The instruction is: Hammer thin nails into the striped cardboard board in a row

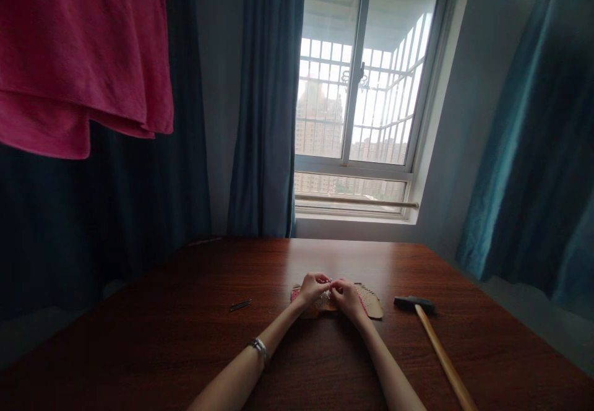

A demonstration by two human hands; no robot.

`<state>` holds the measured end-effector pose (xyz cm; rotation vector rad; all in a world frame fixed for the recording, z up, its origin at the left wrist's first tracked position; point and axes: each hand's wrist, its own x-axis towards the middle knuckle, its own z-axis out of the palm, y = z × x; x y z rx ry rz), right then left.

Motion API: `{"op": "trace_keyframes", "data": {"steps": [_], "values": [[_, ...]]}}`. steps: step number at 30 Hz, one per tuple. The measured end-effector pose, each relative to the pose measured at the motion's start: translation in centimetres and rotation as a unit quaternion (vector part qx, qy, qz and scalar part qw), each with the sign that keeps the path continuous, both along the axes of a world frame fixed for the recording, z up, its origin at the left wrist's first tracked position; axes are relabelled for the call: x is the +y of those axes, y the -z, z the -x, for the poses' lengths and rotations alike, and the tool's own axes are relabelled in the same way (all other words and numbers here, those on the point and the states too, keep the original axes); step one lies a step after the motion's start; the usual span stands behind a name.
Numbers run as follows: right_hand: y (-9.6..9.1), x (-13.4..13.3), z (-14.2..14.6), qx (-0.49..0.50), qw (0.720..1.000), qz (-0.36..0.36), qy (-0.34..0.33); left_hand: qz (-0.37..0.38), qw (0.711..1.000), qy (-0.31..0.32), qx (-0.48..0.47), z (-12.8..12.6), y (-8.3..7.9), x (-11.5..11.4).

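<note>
My left hand (314, 288) and my right hand (346, 294) meet over the middle of a flat beige piece (372, 306) on the table, with fingertips pinched close together. Something small and pale shows between the fingertips, too tiny to name. The beige piece has rows of dots or holes, pink patches and a rounded right end; my hands cover much of its middle. A silver bracelet or watch (260, 348) circles my left wrist.
A hammer (440, 340) with a dark head and wooden handle lies right of my hands on the brown table (185, 349). A few thin dark metal rods (240, 305) lie to the left. A pink cloth (83, 58) hangs at upper left. Curtains (264, 101) flank the window.
</note>
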<state>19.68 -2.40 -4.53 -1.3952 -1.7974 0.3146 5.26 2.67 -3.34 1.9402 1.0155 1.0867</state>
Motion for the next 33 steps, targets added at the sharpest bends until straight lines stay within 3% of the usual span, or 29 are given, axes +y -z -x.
{"op": "trace_keyframes", "data": {"steps": [11,17,21,27,30,33], "values": [[-0.9,-0.6,0.0,0.013,0.999,-0.004,0.030,0.029,1.000,0.000,0.002,0.1,0.3,0.0],[-3.1,-1.4,-1.6,0.000,0.996,-0.023,0.083,0.038,0.999,0.003,0.003,0.0,0.3,-0.2],[-5.1,-2.8,-3.9,-0.040,0.985,-0.032,0.162,0.037,0.999,0.017,-0.007,0.1,0.6,-0.1],[-6.0,-7.9,-8.5,-0.089,0.923,-0.005,0.374,0.046,0.999,0.019,-0.010,0.1,0.7,-0.1],[-5.1,-11.7,-10.4,-0.104,0.890,0.011,0.443,0.043,0.999,0.015,-0.010,0.1,0.6,-0.3],[-3.3,-15.3,-12.0,-0.120,0.873,0.034,0.471,0.045,0.999,0.010,-0.008,0.2,0.5,-0.4]]}}
